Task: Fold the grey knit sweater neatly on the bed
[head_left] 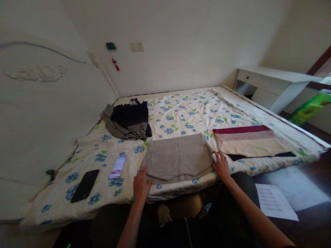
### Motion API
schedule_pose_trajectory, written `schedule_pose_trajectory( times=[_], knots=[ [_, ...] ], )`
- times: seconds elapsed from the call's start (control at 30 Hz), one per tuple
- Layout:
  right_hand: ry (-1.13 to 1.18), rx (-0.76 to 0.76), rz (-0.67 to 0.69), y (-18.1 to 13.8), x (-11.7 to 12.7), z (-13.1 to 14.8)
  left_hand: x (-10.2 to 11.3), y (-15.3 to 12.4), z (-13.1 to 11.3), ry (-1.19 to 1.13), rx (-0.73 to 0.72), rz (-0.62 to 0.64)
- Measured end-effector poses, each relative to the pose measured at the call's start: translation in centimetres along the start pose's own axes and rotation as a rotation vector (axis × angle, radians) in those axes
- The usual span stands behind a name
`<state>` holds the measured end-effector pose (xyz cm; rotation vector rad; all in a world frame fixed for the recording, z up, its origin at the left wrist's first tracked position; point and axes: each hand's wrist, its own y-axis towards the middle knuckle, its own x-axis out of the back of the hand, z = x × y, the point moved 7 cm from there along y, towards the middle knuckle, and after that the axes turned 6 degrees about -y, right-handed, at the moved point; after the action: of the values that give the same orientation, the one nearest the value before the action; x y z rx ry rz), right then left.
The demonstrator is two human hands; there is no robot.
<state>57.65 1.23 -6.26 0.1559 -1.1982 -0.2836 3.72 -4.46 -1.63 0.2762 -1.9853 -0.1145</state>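
Lower centre: left hand point(141, 185) and right hand point(221, 166) lay flat, gripping nothing, at edges of folded sweater point(178, 156), apparently steadying fold.

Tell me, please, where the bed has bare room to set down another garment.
Bare sheet lies behind the beige sweater, between the dark pile and striped stack. The front edge is crowded: phone, both hands.

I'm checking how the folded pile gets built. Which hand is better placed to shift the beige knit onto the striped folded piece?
Probably the right hand: it touches the beige knit beside the striped folded piece; the left hand is at the far edge.
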Motion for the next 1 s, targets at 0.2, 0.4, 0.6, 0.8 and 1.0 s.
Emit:
schedule_pose_trajectory(
  times=[0.2, 0.4, 0.6, 0.8, 1.0],
  knots=[
    [-0.106, 0.147, 0.034, -0.2, -1.0, 2.5, -2.0, 1.7, -3.9, 0.064, -0.266, 0.138],
    [-0.085, 0.064, 0.131, 4.9, -1.2, -0.1, -1.1, 4.7, -2.8, 0.117, -0.234, 0.095],
    [0.050, 0.078, 0.229, 7.0, -0.5, -0.9, 0.3, 5.8, -1.3, -0.080, -0.169, 0.189],
    [0.094, 0.101, 0.182, 6.4, 1.7, -2.3, 2.2, 5.2, 0.0, -0.137, -0.152, 0.232],
    [-0.006, 0.041, 0.257, 4.2, 0.1, -3.5, 0.6, 3.3, 0.7, -0.075, -0.228, 0.241]
  ],
)
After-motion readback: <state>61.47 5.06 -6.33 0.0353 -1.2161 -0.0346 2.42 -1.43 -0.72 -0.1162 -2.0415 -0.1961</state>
